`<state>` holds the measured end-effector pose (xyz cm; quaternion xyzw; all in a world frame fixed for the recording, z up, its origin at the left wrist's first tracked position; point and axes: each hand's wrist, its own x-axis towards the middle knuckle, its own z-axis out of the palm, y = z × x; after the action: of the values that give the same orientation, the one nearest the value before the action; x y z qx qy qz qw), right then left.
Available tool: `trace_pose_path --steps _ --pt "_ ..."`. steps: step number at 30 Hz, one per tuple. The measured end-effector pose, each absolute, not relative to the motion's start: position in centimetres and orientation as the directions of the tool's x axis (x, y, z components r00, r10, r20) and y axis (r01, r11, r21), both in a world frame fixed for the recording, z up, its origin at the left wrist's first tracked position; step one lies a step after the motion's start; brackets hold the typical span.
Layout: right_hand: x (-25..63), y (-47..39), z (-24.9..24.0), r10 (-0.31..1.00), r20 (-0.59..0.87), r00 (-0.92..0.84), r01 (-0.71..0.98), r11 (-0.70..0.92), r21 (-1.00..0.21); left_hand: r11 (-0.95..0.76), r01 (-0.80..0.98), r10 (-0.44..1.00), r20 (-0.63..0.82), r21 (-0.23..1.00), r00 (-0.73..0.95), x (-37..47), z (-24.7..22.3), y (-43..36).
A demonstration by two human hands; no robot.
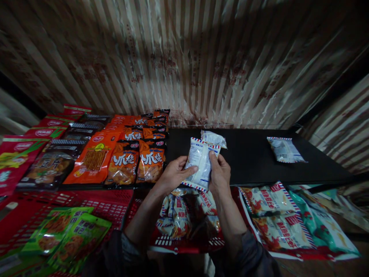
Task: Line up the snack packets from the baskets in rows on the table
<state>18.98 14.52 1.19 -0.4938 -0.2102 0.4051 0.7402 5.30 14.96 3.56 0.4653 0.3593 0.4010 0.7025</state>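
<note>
At shelf [248,161]: left hand [176,173], right hand [220,171] angled inward, gripping white packet [202,161] (seemingly tilted).

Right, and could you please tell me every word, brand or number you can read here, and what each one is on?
"爪烧": on the orange-and-black bags.
Held white packet: fine blue print, too small to read.
Red-and-white packets, green bags, red bags, dark bags, orange bag: lettering too blurred to read surely.
Striped sheeting: faint red marks, unreadable.
No number is legible.
</note>
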Motion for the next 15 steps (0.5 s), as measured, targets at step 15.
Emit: trace_pose_path --steps 15 --pt "19.7 14.09 2.08 0.915 -0.063 0.4 -0.44 0.131 -0.888 0.201 -0.305 0.962 -0.128 0.931 0.243 5.56 2.81 15.94"
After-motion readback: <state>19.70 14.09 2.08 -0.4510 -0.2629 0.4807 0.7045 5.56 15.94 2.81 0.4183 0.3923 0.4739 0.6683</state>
